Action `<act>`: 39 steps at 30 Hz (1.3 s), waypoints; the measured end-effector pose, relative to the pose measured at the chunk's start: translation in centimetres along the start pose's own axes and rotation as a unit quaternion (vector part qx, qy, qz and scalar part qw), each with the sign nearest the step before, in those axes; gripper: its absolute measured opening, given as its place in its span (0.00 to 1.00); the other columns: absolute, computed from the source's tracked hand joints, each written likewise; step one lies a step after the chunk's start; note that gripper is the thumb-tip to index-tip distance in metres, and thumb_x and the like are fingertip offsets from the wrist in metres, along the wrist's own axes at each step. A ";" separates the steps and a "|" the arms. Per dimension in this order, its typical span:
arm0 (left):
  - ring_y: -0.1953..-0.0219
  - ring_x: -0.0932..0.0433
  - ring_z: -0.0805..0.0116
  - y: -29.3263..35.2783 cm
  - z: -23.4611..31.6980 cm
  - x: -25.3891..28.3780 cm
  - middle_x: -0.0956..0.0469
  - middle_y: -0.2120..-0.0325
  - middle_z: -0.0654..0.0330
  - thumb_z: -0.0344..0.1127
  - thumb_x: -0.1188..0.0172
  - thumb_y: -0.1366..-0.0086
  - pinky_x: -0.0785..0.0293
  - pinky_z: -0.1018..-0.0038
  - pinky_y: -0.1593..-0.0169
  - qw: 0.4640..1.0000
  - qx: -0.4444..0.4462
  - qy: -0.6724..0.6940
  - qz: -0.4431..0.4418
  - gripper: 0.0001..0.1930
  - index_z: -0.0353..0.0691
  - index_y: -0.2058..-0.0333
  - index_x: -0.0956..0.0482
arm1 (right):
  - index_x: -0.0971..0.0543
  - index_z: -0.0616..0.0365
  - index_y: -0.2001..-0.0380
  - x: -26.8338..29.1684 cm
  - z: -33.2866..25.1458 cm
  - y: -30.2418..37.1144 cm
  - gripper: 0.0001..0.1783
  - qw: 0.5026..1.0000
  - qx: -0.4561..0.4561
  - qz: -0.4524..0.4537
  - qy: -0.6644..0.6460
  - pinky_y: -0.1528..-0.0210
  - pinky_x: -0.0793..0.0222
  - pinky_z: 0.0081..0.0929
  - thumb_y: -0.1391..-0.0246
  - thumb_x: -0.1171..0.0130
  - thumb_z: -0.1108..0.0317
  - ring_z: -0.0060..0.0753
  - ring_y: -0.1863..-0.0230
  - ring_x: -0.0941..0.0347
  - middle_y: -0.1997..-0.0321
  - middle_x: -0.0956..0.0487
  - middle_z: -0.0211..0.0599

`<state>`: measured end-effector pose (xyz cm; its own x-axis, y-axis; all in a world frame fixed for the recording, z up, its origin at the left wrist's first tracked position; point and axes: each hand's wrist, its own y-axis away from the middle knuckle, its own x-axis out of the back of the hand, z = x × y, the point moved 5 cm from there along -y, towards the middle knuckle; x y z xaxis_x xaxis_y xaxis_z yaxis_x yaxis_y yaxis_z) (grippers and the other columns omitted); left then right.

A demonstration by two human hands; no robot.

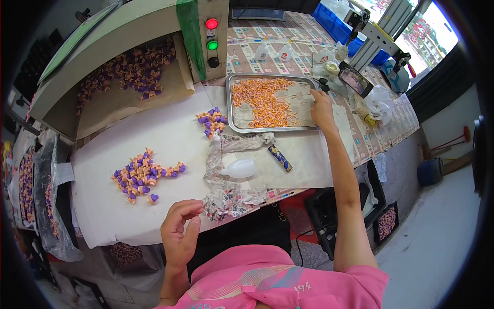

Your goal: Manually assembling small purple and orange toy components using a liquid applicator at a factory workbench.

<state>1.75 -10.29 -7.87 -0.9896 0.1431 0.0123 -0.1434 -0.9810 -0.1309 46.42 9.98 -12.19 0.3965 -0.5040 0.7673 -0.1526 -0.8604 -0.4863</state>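
My left hand [181, 234] hovers at the table's front edge, beside a crumpled floral cloth [226, 201]. Its fingers are loosely bent, the thumb stands apart, and nothing is in it. My right arm reaches far forward. At the right end of a metal tray [230, 110], my right hand [322, 109] has its fingertips drawn together; whatever they hold is too small or hidden. Many small orange and pink pieces [265, 103] cover the tray's left and middle, on a pale lining. Purple-and-peach plastic figures [144, 175] lie heaped on white paper [98, 206], with a smaller cluster [212, 122] by the tray.
A machine with a tunnel opening [213, 62] stands at the back left, more figures inside. Near the cloth lie a white plastic bottle [240, 168] and a dark blue patterned lighter-shaped object [280, 158]. A phone [355, 81] on a stand and a plastic bag [380, 103] are to the right.
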 end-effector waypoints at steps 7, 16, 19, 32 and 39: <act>0.58 0.26 0.72 0.3 -0.7 -0.1 0.27 0.56 0.56 0.21 0.48 0.39 0.30 0.77 0.51 1.000 0.024 -0.008 0.007 0.12 0.30 0.56 0.24 | 0.23 0.62 0.54 -2.8 -3.2 0.5 0.25 0.992 0.006 -0.115 -0.042 0.42 0.37 0.40 0.59 0.51 0.85 0.56 0.45 0.33 0.46 0.26 0.49; 0.56 0.25 0.70 1.0 1.1 -2.0 0.26 0.57 0.54 0.22 0.46 0.38 0.30 0.77 0.50 0.999 0.027 0.008 -0.019 0.12 0.30 0.56 0.24 | 0.22 0.61 0.53 -0.5 -0.6 -2.0 0.22 0.963 -0.045 -0.139 0.224 0.43 0.35 0.39 0.55 0.50 0.80 0.52 0.45 0.32 0.42 0.28 0.46; 0.56 0.25 0.70 1.5 1.1 -1.7 0.26 0.57 0.54 0.22 0.46 0.38 0.30 0.77 0.50 0.999 0.035 0.012 -0.013 0.11 0.30 0.56 0.24 | 0.21 0.62 0.56 -0.2 -2.5 -0.1 0.19 0.973 -0.046 -0.202 0.104 0.46 0.32 0.37 0.53 0.49 0.78 0.50 0.50 0.28 0.48 0.24 0.46; 0.58 0.25 0.71 1.3 1.1 -2.1 0.25 0.58 0.55 0.22 0.46 0.38 0.29 0.77 0.51 1.000 0.021 0.000 -0.020 0.11 0.30 0.57 0.23 | 0.19 0.61 0.62 3.9 -1.7 2.7 0.16 0.947 -0.065 -0.210 0.236 0.55 0.29 0.40 0.55 0.49 0.81 0.53 0.57 0.24 0.60 0.21 0.51; 0.58 0.25 0.71 2.2 1.3 -2.9 0.25 0.58 0.55 0.22 0.46 0.38 0.29 0.77 0.52 1.000 0.016 0.005 -0.023 0.11 0.30 0.57 0.23 | 0.20 0.61 0.70 6.0 1.3 1.8 0.08 0.987 -0.062 -0.151 0.014 0.61 0.27 0.36 0.58 0.42 0.77 0.48 0.63 0.22 0.68 0.19 0.48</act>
<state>4.35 -13.00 -6.92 -0.9820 0.1886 0.0084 -0.1885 -0.9771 -0.0988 49.74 5.50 -9.01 0.4163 -0.2237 0.8813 -0.1409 -0.9734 -0.1806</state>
